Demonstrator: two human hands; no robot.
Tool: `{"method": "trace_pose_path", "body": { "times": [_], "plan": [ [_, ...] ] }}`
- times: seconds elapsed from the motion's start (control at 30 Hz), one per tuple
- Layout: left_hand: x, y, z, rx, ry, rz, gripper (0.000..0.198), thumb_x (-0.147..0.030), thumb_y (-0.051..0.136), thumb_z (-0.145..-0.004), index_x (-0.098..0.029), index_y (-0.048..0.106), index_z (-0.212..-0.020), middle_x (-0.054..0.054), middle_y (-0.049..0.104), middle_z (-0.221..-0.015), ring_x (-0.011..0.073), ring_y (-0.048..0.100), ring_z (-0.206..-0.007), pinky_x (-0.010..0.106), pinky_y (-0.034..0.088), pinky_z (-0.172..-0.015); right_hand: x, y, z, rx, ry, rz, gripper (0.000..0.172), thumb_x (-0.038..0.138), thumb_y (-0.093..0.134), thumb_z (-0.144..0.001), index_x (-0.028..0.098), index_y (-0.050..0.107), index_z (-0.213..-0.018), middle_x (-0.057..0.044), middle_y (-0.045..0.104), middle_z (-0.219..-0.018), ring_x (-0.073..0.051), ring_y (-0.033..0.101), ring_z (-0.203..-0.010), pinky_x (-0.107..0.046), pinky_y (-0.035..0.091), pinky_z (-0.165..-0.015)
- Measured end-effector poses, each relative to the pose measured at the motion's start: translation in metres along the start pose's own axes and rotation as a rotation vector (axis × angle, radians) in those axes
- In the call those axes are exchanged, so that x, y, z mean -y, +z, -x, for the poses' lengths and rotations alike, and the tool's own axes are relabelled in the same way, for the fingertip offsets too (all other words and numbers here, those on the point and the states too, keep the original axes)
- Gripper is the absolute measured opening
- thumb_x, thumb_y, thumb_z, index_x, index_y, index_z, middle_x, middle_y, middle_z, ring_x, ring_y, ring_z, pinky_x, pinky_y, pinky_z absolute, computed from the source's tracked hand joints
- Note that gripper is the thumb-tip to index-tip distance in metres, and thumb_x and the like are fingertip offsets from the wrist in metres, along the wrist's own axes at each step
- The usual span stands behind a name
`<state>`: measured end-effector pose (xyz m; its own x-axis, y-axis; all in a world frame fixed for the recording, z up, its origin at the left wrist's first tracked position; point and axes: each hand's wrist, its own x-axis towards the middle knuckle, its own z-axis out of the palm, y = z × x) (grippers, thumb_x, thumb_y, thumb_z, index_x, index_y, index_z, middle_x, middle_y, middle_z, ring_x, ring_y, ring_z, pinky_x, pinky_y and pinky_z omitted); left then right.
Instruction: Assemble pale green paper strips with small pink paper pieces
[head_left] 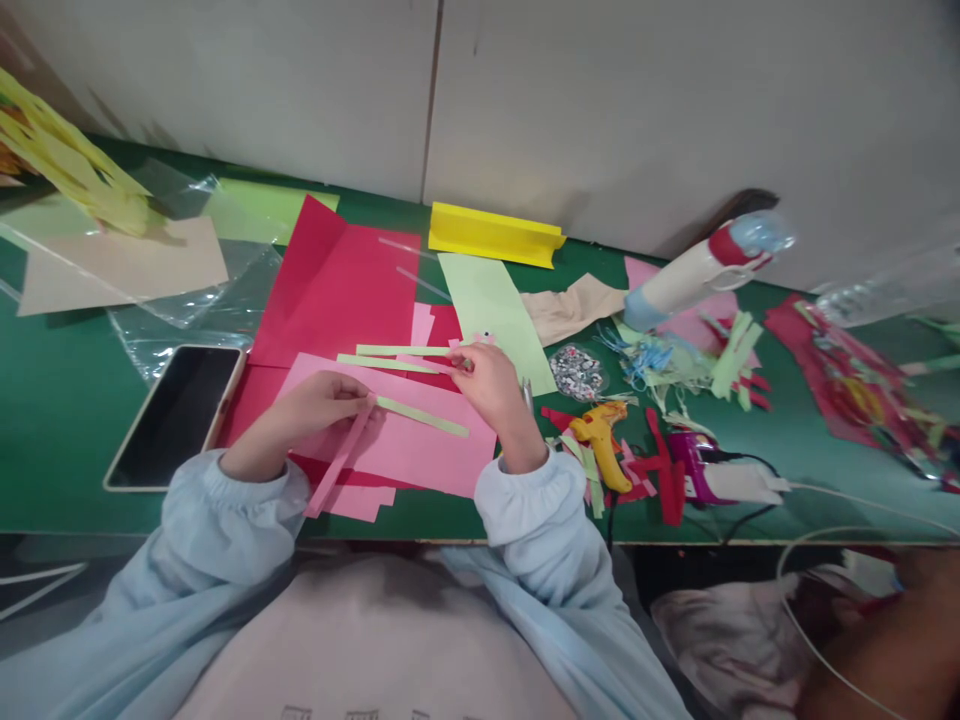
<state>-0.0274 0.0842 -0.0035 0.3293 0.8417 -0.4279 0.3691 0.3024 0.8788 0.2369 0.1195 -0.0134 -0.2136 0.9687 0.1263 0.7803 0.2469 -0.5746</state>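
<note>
pink and green paper strips on pink sheets

a long pink paper strip (339, 462) runs slantwise from the left hand (319, 405), its lower end reaching past the sheet's near edge. a pale green strip (422, 416) lies flat just right of that hand, tilted down to the right on the pink sheet (420, 450). two more pale green strips (390, 357) lie nearly level above, their right ends meeting the fingertips of the right hand (491, 385). all are narrow, straight and flat.

Both hands low and close together, left hand (319, 405) and right hand (489, 385) with fingers pinched.
</note>
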Motion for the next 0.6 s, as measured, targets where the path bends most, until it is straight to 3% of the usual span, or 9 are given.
{"method": "trace_pose_path", "body": {
  "times": [0.23, 0.6],
  "plan": [
    [0.0026, -0.0015, -0.0013, 0.000, 0.006, -0.061, 0.033, -0.052, 0.073, -0.073, -0.020, 0.079, -0.080, 0.010, 0.079, -0.088, 0.0263, 0.073, -0.081, 0.033, 0.056, -0.075, 0.0028, 0.0033, -0.0001, 0.052, -0.061, 0.058, 0.011, 0.015, 0.070, -0.085, 0.019, 0.074, -0.094, -0.009, 0.076, -0.098, -0.027, 0.066, -0.100, -0.041, 0.048, -0.092],
    [0.0028, -0.0001, -0.0004, -0.002, -0.021, -0.006, 0.035, -0.053, 0.073, -0.074, -0.019, 0.078, -0.081, 0.011, 0.079, -0.090, 0.0278, 0.074, -0.085, 0.037, 0.057, -0.080, 0.0038, 0.0058, -0.0003, 0.083, -0.066, 0.089, 0.015, 0.009, 0.066, -0.086, 0.018, 0.074, -0.096, -0.008, 0.072, -0.092, -0.025, 0.062, -0.093, -0.038, 0.047, -0.088]
  ]
}}
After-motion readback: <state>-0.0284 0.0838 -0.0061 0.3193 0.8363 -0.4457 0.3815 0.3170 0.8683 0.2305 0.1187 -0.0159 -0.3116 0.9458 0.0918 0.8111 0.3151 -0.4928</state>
